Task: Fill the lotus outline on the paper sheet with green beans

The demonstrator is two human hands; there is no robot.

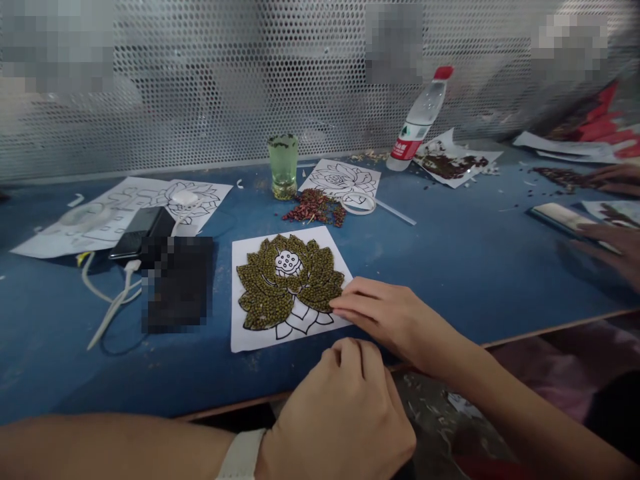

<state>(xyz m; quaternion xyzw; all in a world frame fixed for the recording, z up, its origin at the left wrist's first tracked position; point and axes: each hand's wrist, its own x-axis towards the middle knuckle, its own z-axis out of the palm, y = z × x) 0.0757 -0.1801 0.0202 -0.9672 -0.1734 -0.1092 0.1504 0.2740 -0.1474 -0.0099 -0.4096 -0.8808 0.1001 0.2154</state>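
Note:
A white sheet [240,337] printed with a lotus outline lies in front of me. Green beans [270,303] cover most of its petals, while the seed pod and the small bottom petals are bare paper. At the sheet's right edge, my right hand [387,317] has its fingers pressed together, tips by the lower right bean-covered petal. Whatever those fingertips may hold is hidden. My left hand [345,410], with a pale band on the wrist, is curled closed just below the sheet, near the table edge. Its palm faces away, so its contents cannot be seen.
Behind the sheet are a reddish bean pile [315,208], a green cup [283,167], a tape roll [359,203] and a tilted water bottle [417,127]. A power bank [143,233], cable and dark phone-like slab [180,287] lie left. Another person's hand [613,247] is at right.

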